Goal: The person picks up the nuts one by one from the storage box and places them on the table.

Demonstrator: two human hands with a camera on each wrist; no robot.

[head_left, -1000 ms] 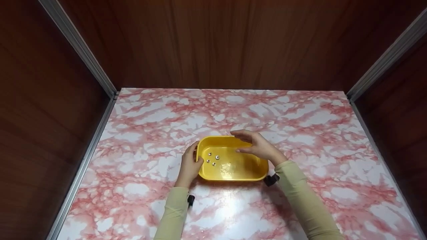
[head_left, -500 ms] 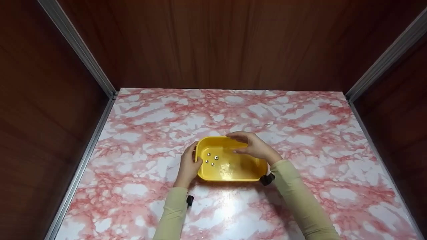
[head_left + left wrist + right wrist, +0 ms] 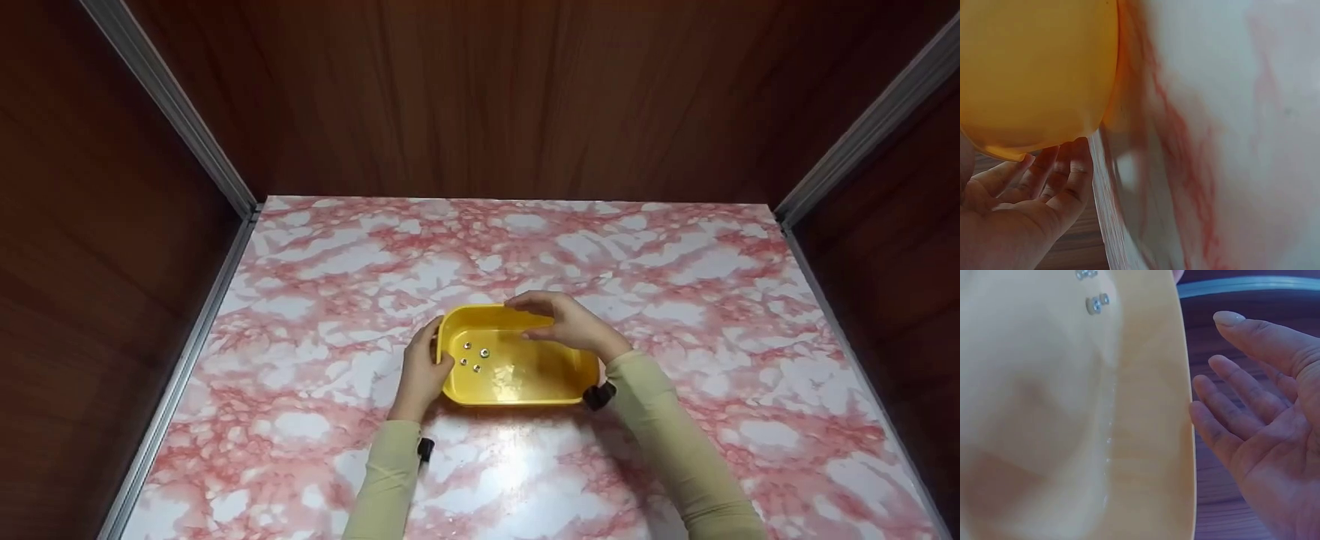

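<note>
A yellow plastic tub (image 3: 540, 386) with rounded corners lies in front of me in the head view. Several small shiny metal pieces, like nuts (image 3: 484, 352), sit on its floor near the left end. My left hand (image 3: 421, 375) grips that end, thumb over the rim and fingers outside. In the left wrist view its fingertips (image 3: 1080, 143) meet the tub's yellow wall (image 3: 1039, 84). My right hand (image 3: 571, 324) is over the far right part of the tub, holding nothing. The right wrist view shows its fingers (image 3: 1224, 422) loosely spread, one fingertip right at the rim.
The tub stands on a tabletop (image 3: 360, 262) with a red and white marbled pattern. Dark wood panels (image 3: 480, 97) rise at the back and both sides, with grey metal strips (image 3: 180, 112) along the corners. A black wrist device (image 3: 598, 395) hangs by the right sleeve.
My right hand has shifted slightly left along the tub's far rim. The left hand keeps its grip, and the metal pieces keep their places in the tub.
</note>
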